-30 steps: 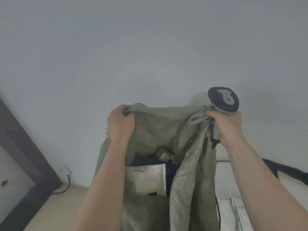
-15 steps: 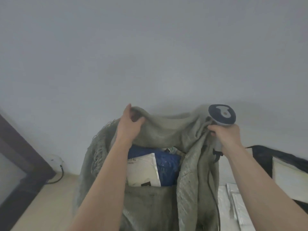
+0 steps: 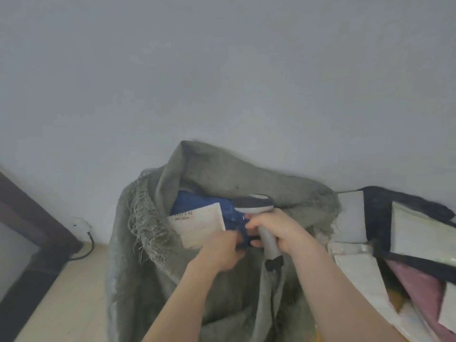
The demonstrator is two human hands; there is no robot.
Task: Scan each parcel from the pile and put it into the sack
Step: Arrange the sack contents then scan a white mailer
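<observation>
Since the earlier frame, both hands have been lowered from the raised rim of the sack (image 3: 222, 280), which is now seen slumped open against the grey wall (image 3: 222, 70), its frayed edge hanging at the left. The left hand (image 3: 222, 250) has been brought into the sack's mouth, its fingers curled at the near edge of a blue parcel (image 3: 197, 201); the grip is blurred, so whether the parcel or only its edge is pinched cannot be told for sure. The right hand (image 3: 278, 230) is wrapped round the grey handle of a barcode scanner (image 3: 256, 206), whose dark head is held over the sack's opening, with its cable trailing down the near side. A white label (image 3: 199, 223) with printed digits is seen lying on the blue parcel inside the sack. At the right, a pile of parcels (image 3: 407, 243) in white, dark and pink wrapping is stacked just beside the sack. At the far left, a black cable (image 3: 86, 250) runs along the floor (image 3: 61, 304) near a dark door frame (image 3: 29, 230).
</observation>
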